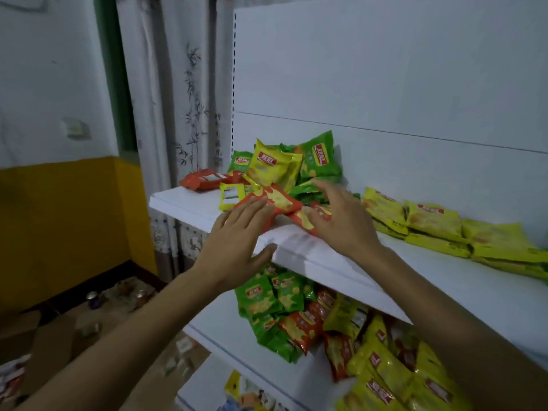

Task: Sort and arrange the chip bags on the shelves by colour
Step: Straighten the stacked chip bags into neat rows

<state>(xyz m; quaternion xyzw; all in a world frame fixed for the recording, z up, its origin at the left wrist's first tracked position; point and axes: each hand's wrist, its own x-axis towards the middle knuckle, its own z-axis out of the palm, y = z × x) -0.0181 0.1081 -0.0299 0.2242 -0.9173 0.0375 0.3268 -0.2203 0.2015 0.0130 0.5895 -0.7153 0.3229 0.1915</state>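
Orange chip bag (pixel 280 200) lies flat near the front edge of the top shelf (pixel 184 203). Its long axis runs roughly along that edge, with the right end slanted a little toward the front. The left hand (pixel 237 232) is flat, fingers straight and together, with the fingertips on this bag's left end and the thumb below the shelf's front lip. The right hand (pixel 341 215) is palm-down with fingers spread, gripping nothing. It is over a second orange bag (pixel 304 219), which pokes across the shelf's front edge at a slant. The two hands are apart, with the first bag between them.

Toward the shelf's back panel, a yellow bag (pixel 272 164) and a green bag (pixel 320 157) stand leaning, tops up, in a heap. A third orange bag (pixel 201 179) lies at the shelf's left end, lengthwise along it. On the shelf's right part, yellow bags (pixel 430 221) lie flat in an overlapping row. Under the top shelf, the lower shelf (pixel 219 333) carries mixed bags (pixel 296 315) in green, orange and yellow.
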